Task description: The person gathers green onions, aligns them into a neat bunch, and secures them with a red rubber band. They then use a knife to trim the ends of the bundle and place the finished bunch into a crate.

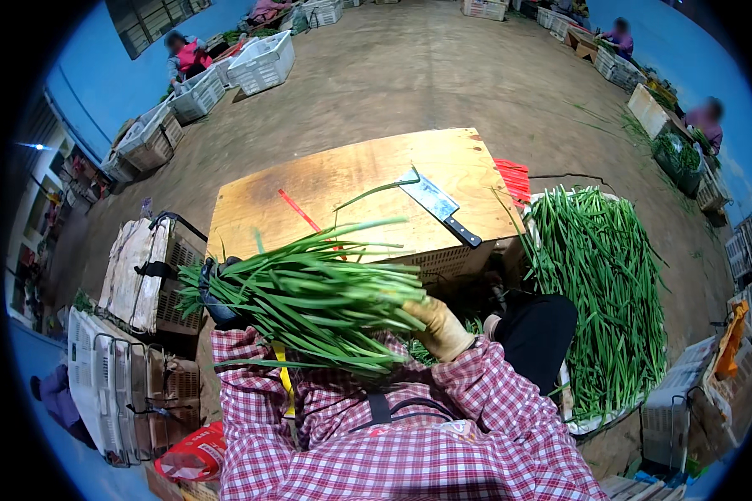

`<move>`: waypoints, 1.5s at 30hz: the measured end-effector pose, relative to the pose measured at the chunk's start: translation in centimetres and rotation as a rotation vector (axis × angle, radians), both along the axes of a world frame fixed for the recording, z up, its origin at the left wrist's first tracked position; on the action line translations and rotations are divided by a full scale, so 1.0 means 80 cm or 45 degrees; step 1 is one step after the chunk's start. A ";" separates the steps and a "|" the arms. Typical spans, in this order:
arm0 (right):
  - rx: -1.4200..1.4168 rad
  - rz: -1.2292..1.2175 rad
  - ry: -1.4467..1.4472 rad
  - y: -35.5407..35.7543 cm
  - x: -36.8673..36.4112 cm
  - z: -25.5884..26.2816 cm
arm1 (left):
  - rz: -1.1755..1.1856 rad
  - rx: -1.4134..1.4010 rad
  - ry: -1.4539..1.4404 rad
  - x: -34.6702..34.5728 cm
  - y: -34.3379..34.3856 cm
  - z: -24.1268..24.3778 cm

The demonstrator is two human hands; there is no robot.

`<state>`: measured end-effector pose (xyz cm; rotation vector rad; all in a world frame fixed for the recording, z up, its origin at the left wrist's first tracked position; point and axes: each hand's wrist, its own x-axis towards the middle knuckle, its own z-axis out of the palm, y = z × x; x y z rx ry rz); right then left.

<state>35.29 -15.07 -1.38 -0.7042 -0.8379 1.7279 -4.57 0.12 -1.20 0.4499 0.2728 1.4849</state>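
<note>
A loose bunch of long green leafy stalks (326, 288), perhaps garlic chives, lies sideways above my lap with its pale cut ends to the right. My left hand (216, 294), in a black glove, is closed around the leafy end. My right hand (443, 330), in a pale yellow work glove, touches the stem ends from below; its fingers are largely hidden by the stalks. Just beyond the bunch is a wooden board (351, 169) resting on a plastic crate. On it lie a cleaver (438, 206) with a black handle, a red strip (301, 211) and one loose stalk (376, 188).
A crate heaped with green stalks (601, 300) stands at my right. Red strips (512, 180) lie beside the board's right edge. Stacked crates (125, 376) and a red bag (194, 452) are at my left. Other people sit among white crates (263, 62) along both walls.
</note>
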 end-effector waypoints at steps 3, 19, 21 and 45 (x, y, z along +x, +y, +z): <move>-0.135 -0.036 0.136 0.013 -0.006 -0.007 | 0.021 0.056 0.038 0.000 -0.001 -0.007; -0.144 -0.172 -0.852 -0.019 0.123 0.003 | 0.218 -0.018 0.145 -0.005 0.008 -0.020; -0.329 0.011 -0.451 -0.017 0.090 0.013 | 0.033 -0.199 -0.086 0.020 -0.002 0.008; -0.093 0.169 -0.596 0.003 0.064 -0.001 | 0.104 -0.106 0.024 0.015 0.007 0.001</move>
